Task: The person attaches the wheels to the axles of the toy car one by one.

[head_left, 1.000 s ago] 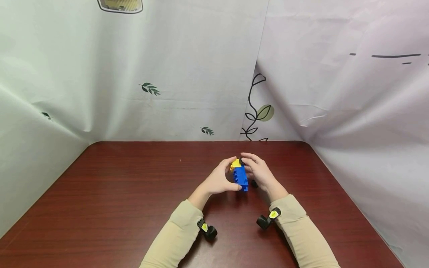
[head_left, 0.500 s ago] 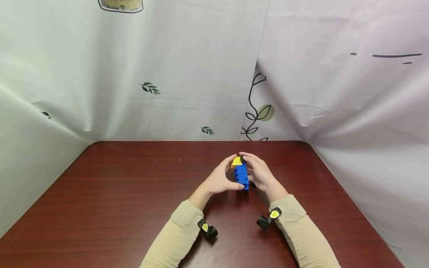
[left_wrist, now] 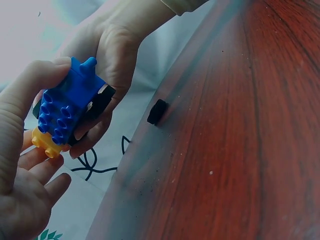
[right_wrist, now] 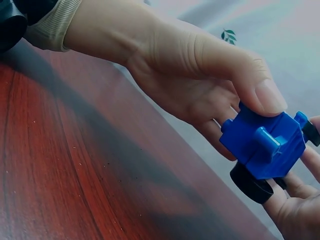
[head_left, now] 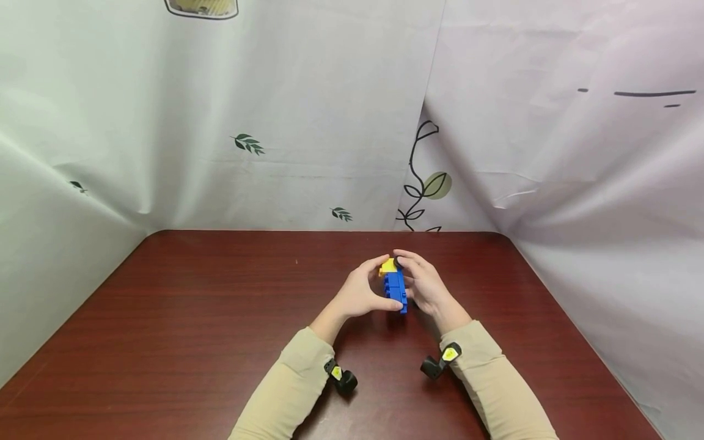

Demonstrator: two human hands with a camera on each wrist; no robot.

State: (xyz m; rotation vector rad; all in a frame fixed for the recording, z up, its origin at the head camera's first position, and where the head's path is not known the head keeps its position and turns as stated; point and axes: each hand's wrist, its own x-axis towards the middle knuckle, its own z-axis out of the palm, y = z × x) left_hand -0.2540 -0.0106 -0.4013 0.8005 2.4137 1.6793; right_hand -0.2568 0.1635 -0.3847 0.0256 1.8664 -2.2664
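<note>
A toy vehicle of blue bricks point(head_left: 393, 287) with a yellow brick point(head_left: 388, 266) at its far end is held up between both hands. My left hand point(head_left: 359, 294) grips it lengthwise, thumb at the near end and fingers by the yellow one. From the right, my right hand point(head_left: 428, 288) holds its side, fingertips at a black wheel point(head_left: 398, 261). In the right wrist view the right thumb presses on the blue body, and another black wheel point(right_wrist: 251, 183) shows beneath. The left wrist view shows studs on the blue bricks.
A loose black wheel point(left_wrist: 157, 112) lies on the dark red wooden table point(head_left: 220, 342), visible in the left wrist view. White printed sheeting point(head_left: 308, 110) hangs behind and at both sides. Each sleeve carries a small black wrist camera point(head_left: 345, 382).
The toy vehicle has shifted and turned slightly in the hands. The right hand has closed in a little on its side, and a black piece seen beside it earlier is now hidden.
</note>
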